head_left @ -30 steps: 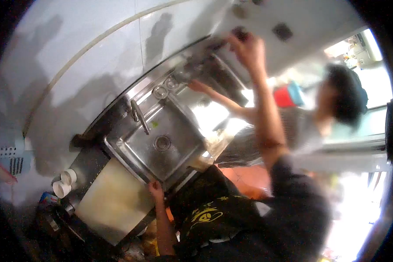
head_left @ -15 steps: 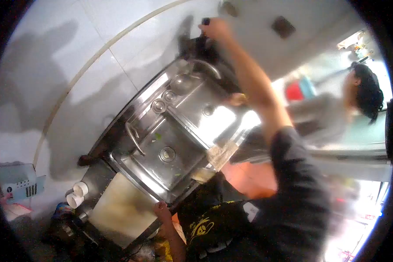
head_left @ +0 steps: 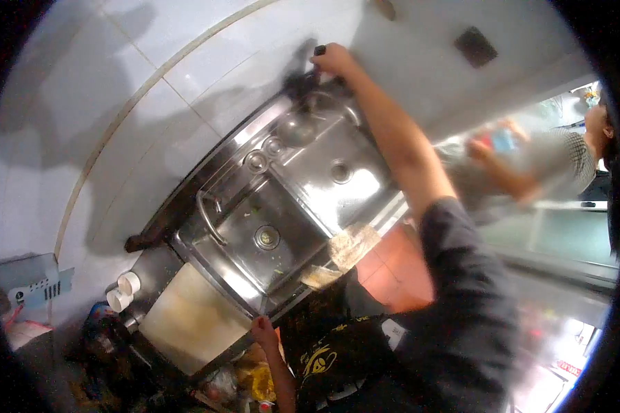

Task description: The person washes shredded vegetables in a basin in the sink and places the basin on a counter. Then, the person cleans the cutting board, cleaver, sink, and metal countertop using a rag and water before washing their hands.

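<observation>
My right hand reaches far up to the wall behind the sinks, its fingers closed round a black handle. Beside it is a dark shape I cannot make out. Low in the view, my left hand is closed at the near corner of the left sink, beside a pale cutting board; what it grips is too small to tell. Green scraps lie in that sink near its drain. The right sink has a metal bowl at its back edge.
A curved faucet arches over the left sink. Cloths lie on the front rim. White cups stand left of the board. Another person, blurred, is at the right with something red and blue. A yellow item sits below.
My right hand has moved up and left to the wall, with the black handle in it. My left hand stays near the board. The other person's hand has left the right sink.
</observation>
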Motion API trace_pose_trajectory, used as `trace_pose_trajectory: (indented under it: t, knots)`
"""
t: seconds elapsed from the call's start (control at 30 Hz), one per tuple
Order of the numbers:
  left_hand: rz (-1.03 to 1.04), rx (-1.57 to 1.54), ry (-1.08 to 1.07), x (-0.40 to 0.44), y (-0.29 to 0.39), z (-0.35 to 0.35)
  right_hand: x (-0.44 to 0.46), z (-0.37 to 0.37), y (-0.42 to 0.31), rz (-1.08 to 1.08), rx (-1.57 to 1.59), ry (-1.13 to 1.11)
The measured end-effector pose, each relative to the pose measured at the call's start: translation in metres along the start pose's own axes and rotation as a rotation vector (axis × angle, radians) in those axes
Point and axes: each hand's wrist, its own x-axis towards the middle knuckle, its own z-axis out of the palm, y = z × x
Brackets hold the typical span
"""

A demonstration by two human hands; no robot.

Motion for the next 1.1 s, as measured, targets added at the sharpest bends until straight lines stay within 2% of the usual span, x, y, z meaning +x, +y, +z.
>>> trace_pose_trajectory:
  t: [0.17,0.23,0.27,0.3,0.37,0.43,0.53,0.57,0.63,0.7,0.73,0.77,0.8,0.87,0.93,0.97,1.07,1.1]
  knots:
    - [-0.007,-0.053,-0.032,-0.007,0.015,0.000,0.016,0.003,0.004,-0.026,0.014,-0.015]
    - [0.057,-0.059,0.069,-0.011,-0.002,0.010,0.011,-0.004,-0.005,0.038,0.054,-0.086]
    - [0.088,-0.061,0.118,-0.012,-0.012,0.014,0.016,0.004,0.001,-0.063,0.044,-0.070]
    - [0.068,-0.067,0.062,-0.009,-0.016,0.014,0.030,0.024,0.017,-0.165,0.034,-0.053]
    - [0.028,-0.078,-0.052,-0.002,-0.020,0.010,0.038,0.034,0.023,-0.171,0.070,-0.072]
    - [0.082,-0.035,0.024,-0.008,-0.001,0.015,0.031,0.025,0.004,0.024,0.160,-0.143]
    - [0.079,-0.021,0.059,-0.014,0.023,0.018,-0.003,0.003,-0.014,0.071,0.253,-0.122]
    - [0.062,-0.024,0.056,-0.016,0.024,0.017,-0.019,-0.004,-0.021,0.023,0.310,0.046]
    - [0.030,-0.251,0.020,-0.009,-0.002,0.019,-0.061,-0.014,-0.027,-0.075,0.419,0.381]
    - [0.045,-0.222,0.018,-0.008,-0.007,0.024,-0.115,-0.006,-0.016,-0.134,0.393,0.384]
    - [0.077,-0.073,0.033,-0.010,0.006,0.023,-0.154,0.007,-0.013,-0.103,0.463,0.365]
    - [0.110,0.074,0.048,-0.010,0.018,0.022,-0.183,0.035,0.001,-0.122,0.358,0.413]
    - [0.097,0.092,0.044,-0.011,0.023,0.021,-0.203,0.071,0.023,-0.064,0.252,0.334]
    - [0.074,0.131,0.032,-0.013,0.026,0.018,-0.217,0.121,0.048,0.443,0.623,-0.196]
    - [0.117,0.090,0.023,-0.011,0.013,0.019,-0.220,0.153,0.054,0.535,0.999,-0.193]
    - [0.141,0.066,0.017,-0.007,0.006,0.020,-0.215,0.160,0.062,0.546,1.130,-0.200]
    - [0.094,0.090,-0.009,-0.021,0.072,0.007,-0.183,0.206,0.088,0.531,1.418,-0.298]
    - [0.069,0.102,-0.021,-0.021,0.074,0.006,-0.176,0.237,0.115,0.170,1.109,-0.292]
